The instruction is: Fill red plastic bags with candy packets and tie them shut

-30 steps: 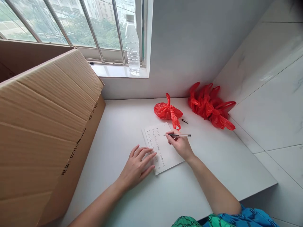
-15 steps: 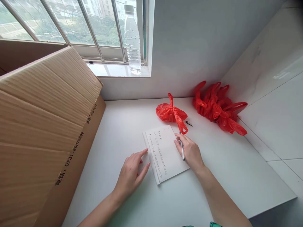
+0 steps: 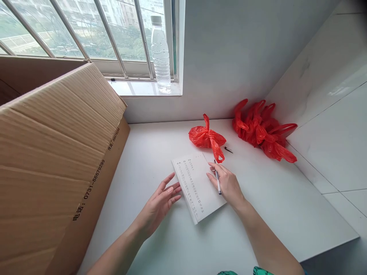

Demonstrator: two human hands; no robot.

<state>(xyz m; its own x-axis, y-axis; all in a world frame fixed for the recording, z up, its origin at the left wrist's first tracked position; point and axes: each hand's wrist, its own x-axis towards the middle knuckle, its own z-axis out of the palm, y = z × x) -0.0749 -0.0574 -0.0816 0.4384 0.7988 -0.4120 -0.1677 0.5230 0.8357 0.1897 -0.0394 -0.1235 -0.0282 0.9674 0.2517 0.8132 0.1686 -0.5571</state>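
Observation:
A white notebook (image 3: 210, 194) lies at a slant on the white table, its page written with columns of small numbers. My left hand (image 3: 157, 206) is open at the notebook's left edge, palm turned partly up and fingers spread; whether the fingertips touch the edge is hard to tell. Over the right side of the page, my right hand (image 3: 229, 185) holds a pen (image 3: 218, 181) between its fingers, the dark end toward me. Just beyond the page sits a knotted red plastic bag (image 3: 205, 137), with a black pen cap (image 3: 228, 149) beside it.
Several red plastic bags (image 3: 262, 130) are heaped against the wall at the right back. A large cardboard box (image 3: 60, 152) with an upright flap takes up the left side. On the windowsill (image 3: 137, 88) stands a clear water bottle (image 3: 161, 57).
My left hand has rolled over, from palm down with a finger at the notebook's edge to palm partly up. The notebook and my right hand with the pen have shifted slightly left.

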